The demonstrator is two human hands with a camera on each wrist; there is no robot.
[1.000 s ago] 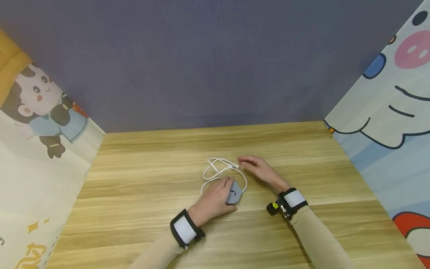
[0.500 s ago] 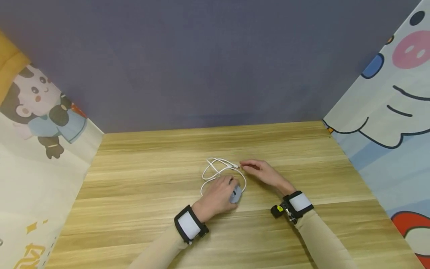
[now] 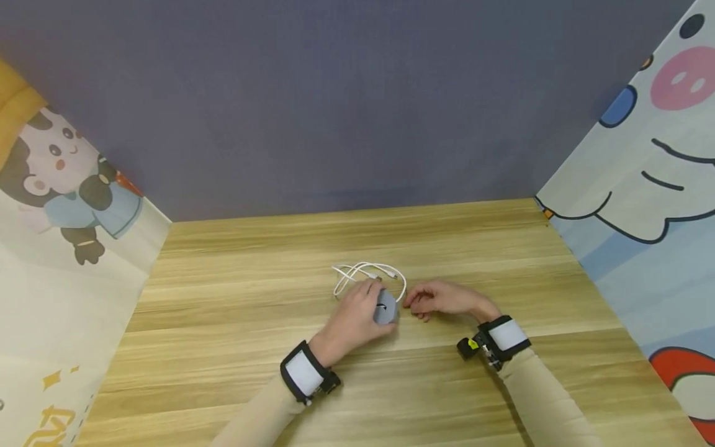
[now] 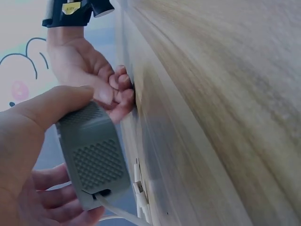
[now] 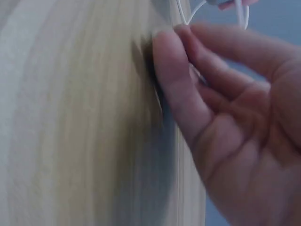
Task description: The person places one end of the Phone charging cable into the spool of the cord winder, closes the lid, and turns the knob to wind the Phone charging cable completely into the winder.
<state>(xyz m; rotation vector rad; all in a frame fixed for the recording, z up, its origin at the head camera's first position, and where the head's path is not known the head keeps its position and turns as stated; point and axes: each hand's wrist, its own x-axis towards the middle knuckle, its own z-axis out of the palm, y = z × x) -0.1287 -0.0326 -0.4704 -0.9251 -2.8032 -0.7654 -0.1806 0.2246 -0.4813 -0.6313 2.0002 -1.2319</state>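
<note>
My left hand grips a grey hexagonal cable winder, thumb on one side and fingers on the other. The left wrist view shows the winder's dimpled side and a white cable leaving a slot in it. That white USB cable loops on the table beyond the winder, its connectors lying loose there. Just right of the winder, my right hand hovers low over the table with loosely bent fingers, close to the cable. Nothing shows between its fingers; the right wrist view is blurred at the fingertips.
A wood-grain table lies beneath both hands. Behind it rises a dark grey panel. Cartoon-printed panels stand at the left and right. Wrist straps with cameras sit on both arms.
My left hand has shifted the winder slightly away from me and left, and the cable loops have moved with it. My right hand has come nearer to me, from the connectors to the winder's side.
</note>
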